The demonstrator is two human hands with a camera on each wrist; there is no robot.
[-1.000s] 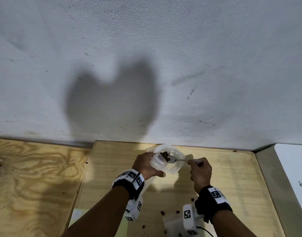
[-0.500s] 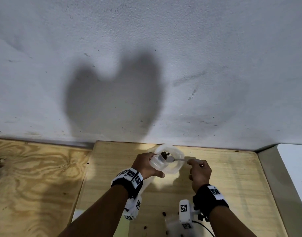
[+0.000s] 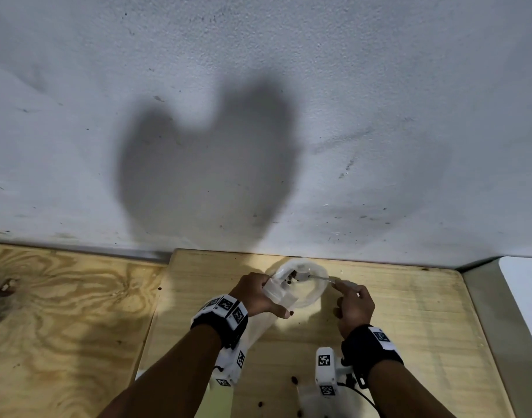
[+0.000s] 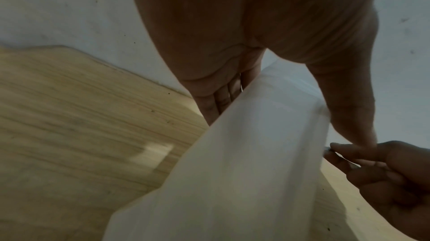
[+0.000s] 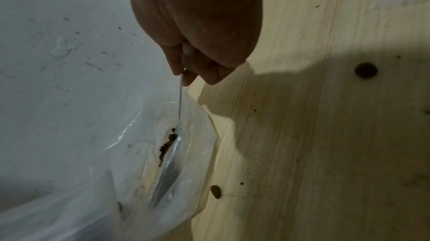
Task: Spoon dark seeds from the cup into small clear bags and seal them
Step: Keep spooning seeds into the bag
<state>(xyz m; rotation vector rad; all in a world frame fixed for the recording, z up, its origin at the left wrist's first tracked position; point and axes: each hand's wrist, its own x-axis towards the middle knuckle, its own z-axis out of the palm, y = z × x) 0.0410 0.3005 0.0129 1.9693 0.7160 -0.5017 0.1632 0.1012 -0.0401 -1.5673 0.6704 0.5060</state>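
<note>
My left hand (image 3: 255, 292) grips the rim of a small clear bag (image 3: 310, 292) and holds its mouth open above the wooden table (image 3: 409, 312). My right hand (image 3: 353, 303) pinches the handle of a thin metal spoon (image 3: 317, 277), whose bowl reaches into the bag's mouth. In the right wrist view the spoon (image 5: 167, 171) is turned on edge inside the bag (image 5: 130, 180), with dark seeds (image 5: 166, 146) clinging along it. In the left wrist view the bag (image 4: 244, 162) hangs below my left hand's palm (image 4: 232, 33). I cannot make out the cup.
A few loose seeds (image 3: 294, 379) lie on the table near me, and the right wrist view shows others (image 5: 365, 70). A white wall (image 3: 258, 116) rises just behind the bag. A second plywood top (image 3: 62, 312) lies to the left and a grey ledge (image 3: 488, 327) to the right.
Both hands and the bag have stayed almost in place. The heap of seeds on the spoon bowl at the bag's mouth looks smaller than before.
</note>
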